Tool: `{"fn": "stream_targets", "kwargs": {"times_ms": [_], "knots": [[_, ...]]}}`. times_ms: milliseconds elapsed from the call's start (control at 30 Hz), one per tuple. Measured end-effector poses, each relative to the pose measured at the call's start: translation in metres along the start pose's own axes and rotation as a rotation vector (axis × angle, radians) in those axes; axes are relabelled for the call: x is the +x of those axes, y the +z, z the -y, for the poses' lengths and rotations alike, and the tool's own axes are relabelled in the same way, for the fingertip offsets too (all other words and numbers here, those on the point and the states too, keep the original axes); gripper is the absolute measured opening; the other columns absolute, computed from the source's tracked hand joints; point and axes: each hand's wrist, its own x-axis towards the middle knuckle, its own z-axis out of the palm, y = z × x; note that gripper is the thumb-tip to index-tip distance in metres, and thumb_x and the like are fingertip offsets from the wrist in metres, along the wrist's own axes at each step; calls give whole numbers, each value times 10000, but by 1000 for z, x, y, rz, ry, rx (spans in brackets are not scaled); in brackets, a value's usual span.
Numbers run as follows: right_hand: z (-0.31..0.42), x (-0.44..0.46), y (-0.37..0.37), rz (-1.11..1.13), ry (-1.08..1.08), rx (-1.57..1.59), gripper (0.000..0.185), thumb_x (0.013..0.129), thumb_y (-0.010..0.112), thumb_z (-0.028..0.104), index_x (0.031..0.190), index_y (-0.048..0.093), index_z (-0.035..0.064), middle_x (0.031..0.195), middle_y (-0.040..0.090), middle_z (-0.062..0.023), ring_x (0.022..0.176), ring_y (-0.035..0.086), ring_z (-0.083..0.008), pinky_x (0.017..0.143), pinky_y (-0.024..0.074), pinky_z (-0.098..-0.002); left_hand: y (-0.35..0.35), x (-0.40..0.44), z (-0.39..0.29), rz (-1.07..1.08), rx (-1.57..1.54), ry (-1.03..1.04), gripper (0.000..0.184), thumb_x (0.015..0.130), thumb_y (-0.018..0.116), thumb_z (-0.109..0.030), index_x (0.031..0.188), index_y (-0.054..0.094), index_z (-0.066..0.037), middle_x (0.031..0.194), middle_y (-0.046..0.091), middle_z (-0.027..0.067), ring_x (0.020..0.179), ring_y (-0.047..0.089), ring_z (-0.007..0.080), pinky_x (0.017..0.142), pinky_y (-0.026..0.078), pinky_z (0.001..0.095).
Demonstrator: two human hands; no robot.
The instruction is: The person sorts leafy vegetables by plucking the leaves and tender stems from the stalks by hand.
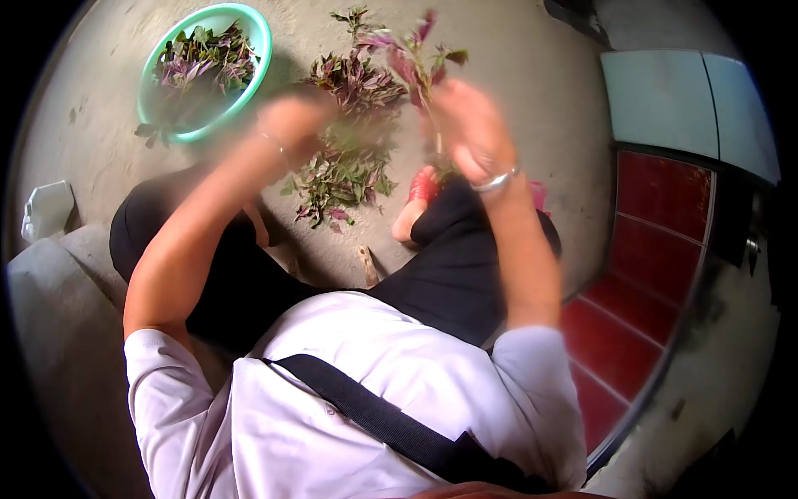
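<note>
My right hand [475,133] is closed around the stem of a leafy vegetable sprig [416,71] with purple and green leaves, held upright above the floor. My left hand [301,121] is smeared by motion, so its fingers do not show clearly. It is between the mint-green basin [265,62] and the leaf pile. Inside the basin lie loose purple and green leaves [208,60]. A pile of purple-leaved sprigs [353,81] is on the floor beyond my hands, and a greener heap of leaves [341,183] lies nearer, between my feet.
My knees in black trousers [449,241] frame the heaps, with a red sandal [424,185] on my right foot. Red tiles [657,237] and a pale tiled ledge [661,96] stand at the right. A whitish plastic object [47,209] sits at the far left.
</note>
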Motion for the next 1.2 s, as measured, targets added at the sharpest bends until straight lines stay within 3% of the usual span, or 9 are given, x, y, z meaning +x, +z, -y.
{"fn": "stream_targets", "kwargs": {"times_ms": [67, 233, 333, 633, 833, 933, 1133, 1167, 1200], "knots": [[-4, 4, -3, -8, 11, 42, 114, 859, 509, 88, 902, 548, -10, 825, 594, -68, 691, 594, -159, 612, 496, -255, 2, 1, -5, 65, -217, 75, 338, 744, 601, -222, 1054, 570, -89, 968, 605, 111, 886, 568, 295, 800, 453, 365], [-12, 6, -4, -23, -3, 108, 49, 838, 529, 68, 861, 552, 31, 853, 598, -54, 780, 575, -142, 709, 468, -282, -9, 7, -25, 176, -1334, 178, 249, 863, 517, -216, 1014, 559, -23, 940, 604, 35, 854, 538, 82, 798, 428, 233], [-22, 10, -3, -54, -2, 94, 43, 827, 549, 75, 862, 556, 50, 868, 597, -34, 810, 551, -119, 717, 444, -272, -8, 9, -31, 223, -1578, 82, 223, 853, 533, -212, 990, 562, -38, 896, 601, 22, 821, 536, 76, 775, 426, 225], [-25, 10, 9, -61, -52, -72, 109, 793, 589, 92, 895, 595, 51, 858, 593, -12, 763, 543, -94, 698, 440, -232, -10, 7, -32, 107, -1543, 10, 141, 839, 553, -167, 912, 586, -51, 742, 551, -53, 651, 473, 24, 593, 386, 184], [-16, 8, 5, -18, -172, -555, 180, 768, 596, 112, 911, 601, 3, 837, 599, -13, 760, 532, -71, 703, 434, -219, -20, 2, -37, 35, -1382, -50, 131, 842, 547, -165, 865, 578, -39, 702, 520, -64, 630, 450, 12, 549, 367, 173], [-13, 6, 8, -2, -220, -620, 182, 768, 591, 112, 905, 601, -7, 843, 597, -7, 758, 522, -64, 695, 437, -226, -15, 4, -33, 86, -1380, -78, 152, 829, 579, -185, 833, 581, -33, 691, 519, -66, 621, 450, 10, 545, 366, 170], [-26, 7, 6, -15, -647, -1396, 179, 720, 577, 117, 871, 596, 22, 817, 598, -105, 731, 587, -233, 664, 463, -311, -17, 3, -25, 190, -1251, -48, 185, 816, 610, -201, 748, 586, -31, 645, 519, -62, 587, 427, 9, 533, 356, 170], [-28, 10, 5, 40, -640, -1377, 142, 699, 568, 123, 806, 565, 30, 813, 547, -138, 735, 556, -310, 651, 458, -360, -20, 2, -25, 195, -1219, -46, 184, 819, 605, -199, 746, 587, -31, 639, 516, -61, 579, 419, 9, 524, 349, 172], [-30, 13, 3, 68, -747, -1482, 133, 684, 565, 114, 778, 512, 35, 782, 514, -119, 704, 541, -305, 629, 450, -375, -24, 0, -24, 201, -1187, -44, 184, 823, 600, -197, 744, 588, -31, 633, 512, -61, 571, 410, 9, 516, 342, 175]]}}
